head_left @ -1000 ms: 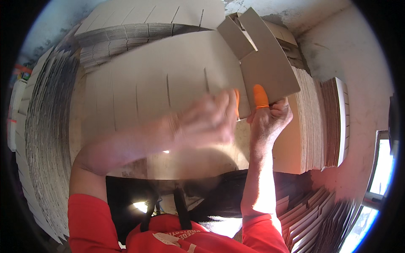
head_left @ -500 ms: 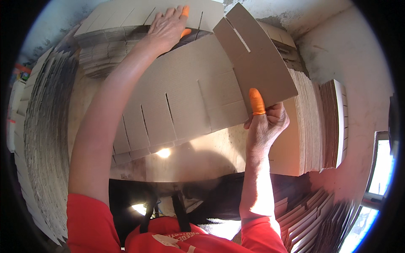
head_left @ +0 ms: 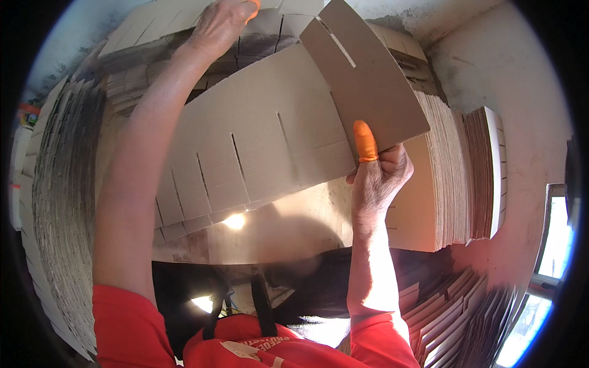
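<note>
My right hand (head_left: pixel 381 175) pinches a shorter brown cardboard strip (head_left: pixel 368 80) with one long slot, together with the end of a long slotted cardboard sheet (head_left: pixel 264 116). An orange finger cot covers that thumb, which presses on the strip's near corner. The strip lies across the long sheet's right end. At the far edge, my left hand (head_left: pixel 222 27) curls at the front edge of a slotted cardboard sheet (head_left: pixel 178 15) on the far stack. Orange shows on its thumb; its other fingertips are partly cut off by the picture's top.
Tall stacks of slotted cardboard stand at the left (head_left: pixel 67 202) and right (head_left: pixel 451 178) of the pale table (head_left: pixel 288 227). More cardboard pieces (head_left: pixel 442 313) lean in rows at the lower right. A wall and a window (head_left: pixel 552 239) bound the right side.
My left hand has moved up and left at the far stack, its fingers now more curled. The right hand and the held cardboard have shifted slightly left and up.
</note>
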Action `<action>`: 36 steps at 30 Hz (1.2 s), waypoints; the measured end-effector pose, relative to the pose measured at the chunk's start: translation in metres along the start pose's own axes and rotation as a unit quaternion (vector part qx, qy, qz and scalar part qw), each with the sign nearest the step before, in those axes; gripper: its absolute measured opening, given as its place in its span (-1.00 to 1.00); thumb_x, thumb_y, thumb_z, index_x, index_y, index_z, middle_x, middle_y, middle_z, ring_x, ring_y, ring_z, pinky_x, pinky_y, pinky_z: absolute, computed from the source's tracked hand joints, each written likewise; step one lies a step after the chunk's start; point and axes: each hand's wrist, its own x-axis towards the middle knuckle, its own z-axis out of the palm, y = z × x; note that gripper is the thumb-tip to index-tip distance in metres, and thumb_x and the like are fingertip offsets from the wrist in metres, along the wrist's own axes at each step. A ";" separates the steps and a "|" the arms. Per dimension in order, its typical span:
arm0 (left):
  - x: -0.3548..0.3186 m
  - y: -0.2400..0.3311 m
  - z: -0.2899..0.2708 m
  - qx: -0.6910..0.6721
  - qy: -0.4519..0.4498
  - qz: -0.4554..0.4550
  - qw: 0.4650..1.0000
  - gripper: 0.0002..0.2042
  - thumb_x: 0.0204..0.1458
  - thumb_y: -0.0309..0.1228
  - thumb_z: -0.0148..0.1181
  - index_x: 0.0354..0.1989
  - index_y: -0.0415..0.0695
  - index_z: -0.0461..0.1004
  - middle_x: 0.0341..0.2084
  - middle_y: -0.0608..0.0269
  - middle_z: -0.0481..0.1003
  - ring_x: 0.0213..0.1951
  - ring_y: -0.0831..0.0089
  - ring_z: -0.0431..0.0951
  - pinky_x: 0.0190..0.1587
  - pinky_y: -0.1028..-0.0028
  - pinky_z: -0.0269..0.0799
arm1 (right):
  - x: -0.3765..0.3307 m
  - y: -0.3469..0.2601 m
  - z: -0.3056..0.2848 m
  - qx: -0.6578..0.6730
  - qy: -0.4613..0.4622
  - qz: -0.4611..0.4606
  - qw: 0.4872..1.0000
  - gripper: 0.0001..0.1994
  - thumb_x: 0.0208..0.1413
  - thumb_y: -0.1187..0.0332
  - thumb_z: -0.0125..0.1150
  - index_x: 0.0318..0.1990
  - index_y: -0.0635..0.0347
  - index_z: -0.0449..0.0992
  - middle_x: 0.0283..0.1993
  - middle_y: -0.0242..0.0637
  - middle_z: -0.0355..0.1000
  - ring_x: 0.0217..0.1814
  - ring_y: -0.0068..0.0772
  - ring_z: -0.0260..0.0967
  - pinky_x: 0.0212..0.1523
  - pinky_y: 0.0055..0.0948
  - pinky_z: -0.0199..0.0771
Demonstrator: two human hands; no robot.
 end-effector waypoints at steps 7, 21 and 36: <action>0.016 0.020 -0.022 0.158 -0.010 0.126 0.979 -0.58 -0.17 -0.66 0.17 -0.02 -0.28 0.45 -0.34 0.25 0.46 -0.22 0.36 0.49 -0.33 0.46 0.61 | -0.007 -0.009 0.003 -0.006 -0.030 -0.022 0.999 -0.87 0.19 0.39 0.30 -0.23 0.28 0.55 -0.54 -0.47 0.42 -0.62 -0.81 0.17 -0.63 -0.68 0.17; 0.016 0.072 -0.081 0.085 -0.016 0.195 0.977 -0.85 -0.23 -0.62 0.17 -0.41 -0.25 0.49 -0.43 0.26 0.38 -0.26 0.42 0.47 -0.43 0.49 0.58 | -0.013 -0.005 0.004 -0.021 -0.070 -0.132 0.988 -0.59 0.14 0.59 0.26 0.16 0.25 0.42 -0.40 -0.37 0.46 -0.37 -0.63 0.28 -0.26 -0.64 0.35; -0.013 0.121 -0.148 0.078 -0.048 0.130 0.987 -0.83 -0.20 -0.65 0.17 -0.36 -0.35 0.52 -0.41 0.21 0.41 -0.29 0.41 0.47 -0.50 0.49 0.55 | -0.032 -0.039 -0.003 -0.123 -0.092 -0.194 0.969 -0.24 0.21 0.56 0.01 0.51 0.00 -0.19 -0.56 -0.39 0.34 -0.57 -0.45 0.25 -0.39 -0.56 0.40</action>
